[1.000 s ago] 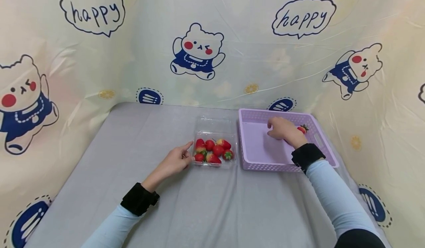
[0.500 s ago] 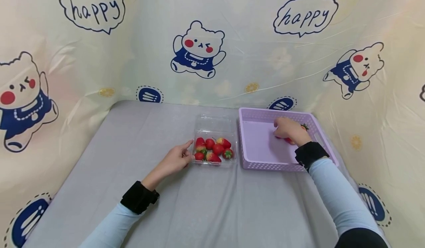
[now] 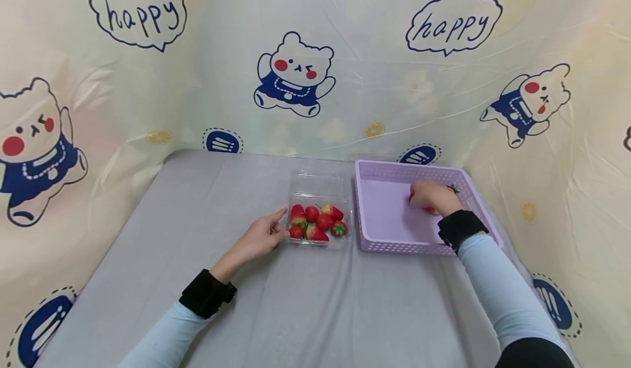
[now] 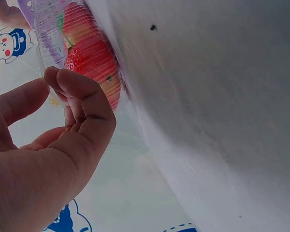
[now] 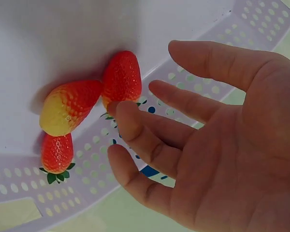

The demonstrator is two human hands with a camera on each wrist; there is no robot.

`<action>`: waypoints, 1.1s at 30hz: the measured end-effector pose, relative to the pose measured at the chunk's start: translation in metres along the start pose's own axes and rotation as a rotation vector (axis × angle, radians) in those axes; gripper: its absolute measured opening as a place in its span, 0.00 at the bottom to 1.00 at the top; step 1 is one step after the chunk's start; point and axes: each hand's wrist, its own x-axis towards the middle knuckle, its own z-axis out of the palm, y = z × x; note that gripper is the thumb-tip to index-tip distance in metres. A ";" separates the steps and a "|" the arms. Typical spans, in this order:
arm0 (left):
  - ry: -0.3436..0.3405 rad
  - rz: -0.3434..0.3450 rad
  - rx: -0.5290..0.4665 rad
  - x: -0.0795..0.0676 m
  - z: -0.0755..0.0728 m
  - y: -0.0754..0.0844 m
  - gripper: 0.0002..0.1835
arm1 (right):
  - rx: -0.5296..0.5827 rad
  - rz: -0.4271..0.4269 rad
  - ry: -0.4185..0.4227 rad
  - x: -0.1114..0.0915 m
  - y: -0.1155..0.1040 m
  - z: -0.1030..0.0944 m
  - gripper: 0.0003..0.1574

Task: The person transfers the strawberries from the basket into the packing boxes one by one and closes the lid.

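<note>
My left hand (image 3: 261, 235) pinches the near left edge of a clear plastic box (image 3: 317, 184) between thumb and curled fingers; the left wrist view shows the fingertips right at its rim. Several strawberries (image 3: 323, 222) lie in the box. Over the lilac basket (image 3: 384, 245) reaches my right hand (image 3: 432, 195), its thumb and fingers spread apart. In the right wrist view a red strawberry (image 5: 123, 77) lies just past the fingertips, one fingertip overlapping its stem end. Beside it are a red and yellow strawberry (image 5: 67, 108) and a smaller red one with green leaves (image 5: 58, 153).
The box's clear lid stands open at its back. Box and basket sit side by side on a table with a grey cloth (image 3: 276, 313). Behind the table hangs a pale curtain (image 3: 365, 83) with printed bears. The basket has perforated walls.
Inside the basket my right hand has moved a little right and down, close over the strawberries, and red now shows at its fingertips. The left hand stays at the box.
</note>
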 end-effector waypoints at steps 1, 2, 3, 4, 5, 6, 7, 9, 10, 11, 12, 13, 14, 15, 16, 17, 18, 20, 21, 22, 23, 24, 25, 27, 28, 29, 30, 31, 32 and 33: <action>0.000 0.000 -0.001 0.000 0.000 0.000 0.36 | -0.005 0.007 -0.014 0.000 0.000 0.000 0.07; 0.000 0.002 -0.002 0.000 0.000 -0.001 0.36 | -0.012 0.011 -0.027 -0.001 -0.001 -0.001 0.08; 0.000 0.003 -0.004 0.000 0.000 -0.001 0.36 | -0.022 0.014 -0.032 -0.001 -0.001 0.000 0.07; 0.000 0.004 -0.004 0.000 0.000 -0.001 0.36 | -0.023 0.019 -0.039 -0.001 -0.001 0.000 0.07; 0.000 0.005 -0.005 0.000 0.001 -0.001 0.36 | -0.024 0.025 -0.040 -0.001 -0.001 0.000 0.07; 0.000 0.008 -0.004 0.000 0.001 -0.001 0.36 | -0.030 0.027 -0.040 0.000 -0.001 0.000 0.06; 0.001 0.011 -0.003 0.000 0.001 -0.001 0.36 | -0.023 0.034 -0.040 0.000 -0.001 0.000 0.05; 0.000 0.015 -0.005 -0.001 0.001 -0.001 0.36 | -0.006 0.045 -0.050 0.000 0.001 0.001 0.04; -0.001 0.017 -0.005 -0.001 0.001 -0.001 0.36 | 0.004 0.055 -0.052 0.000 0.001 0.001 0.03; -0.001 0.019 -0.005 -0.001 0.001 -0.001 0.36 | 0.008 0.060 -0.056 0.001 0.002 0.001 0.03; -0.001 0.019 -0.005 -0.001 0.001 -0.001 0.36 | 0.013 0.063 -0.062 0.001 0.003 0.002 0.03; -0.001 0.018 -0.006 -0.001 0.001 -0.001 0.36 | 0.033 0.065 -0.072 0.002 0.004 0.002 0.03; -0.001 0.018 -0.006 -0.001 0.001 -0.001 0.36 | 0.050 0.066 -0.082 0.002 0.004 0.002 0.04; -0.001 0.017 -0.004 -0.001 0.001 -0.001 0.36 | 0.064 0.070 -0.085 0.002 0.005 0.002 0.05; 0.001 0.016 -0.004 -0.001 0.001 -0.001 0.36 | 0.074 0.069 -0.086 0.003 0.005 0.002 0.06; 0.002 0.015 -0.004 -0.001 0.001 -0.001 0.36 | 0.080 0.064 -0.088 0.003 0.006 0.001 0.08; 0.002 0.013 -0.004 0.000 0.001 0.000 0.36 | 0.082 0.056 -0.090 0.003 0.005 0.001 0.09; 0.002 0.017 -0.003 0.000 0.000 0.000 0.36 | 0.082 0.049 -0.089 0.003 0.005 0.001 0.10; 0.002 0.016 -0.003 0.000 0.000 0.000 0.36 | 0.073 0.044 -0.087 0.003 0.005 0.000 0.10; 0.003 0.016 -0.003 0.000 0.000 -0.001 0.36 | 0.069 0.036 -0.088 0.003 0.004 0.000 0.11; 0.003 0.016 -0.001 0.000 0.000 -0.001 0.36 | 0.065 0.031 -0.090 0.003 0.004 0.000 0.12; 0.002 0.018 -0.001 0.000 0.000 -0.001 0.36 | 0.072 0.028 -0.095 0.003 0.003 0.000 0.12; 0.002 0.020 0.000 0.000 0.000 -0.002 0.36 | 0.080 0.026 -0.096 0.003 0.003 0.000 0.13; 0.003 0.019 0.000 0.000 0.001 -0.002 0.36 | 0.097 0.015 -0.085 0.002 0.002 0.000 0.13; 0.003 0.021 0.000 0.000 0.001 -0.002 0.36 | 0.108 0.011 -0.066 0.002 0.002 0.000 0.13; 0.003 0.027 -0.001 0.000 0.001 -0.003 0.36 | 0.119 0.007 -0.041 0.001 0.002 0.000 0.13; 0.003 0.031 -0.005 0.000 0.001 -0.003 0.36 | 0.134 0.002 -0.008 0.000 0.002 0.000 0.13; 0.004 0.032 -0.004 0.000 0.000 -0.003 0.36 | 0.150 -0.002 0.026 -0.001 0.002 0.000 0.14; 0.005 0.032 -0.003 0.000 0.000 -0.003 0.36 | 0.168 0.001 0.049 -0.002 0.001 -0.001 0.14; 0.005 0.033 -0.003 0.001 0.000 -0.002 0.36 | 0.174 -0.001 0.069 -0.002 0.002 -0.001 0.14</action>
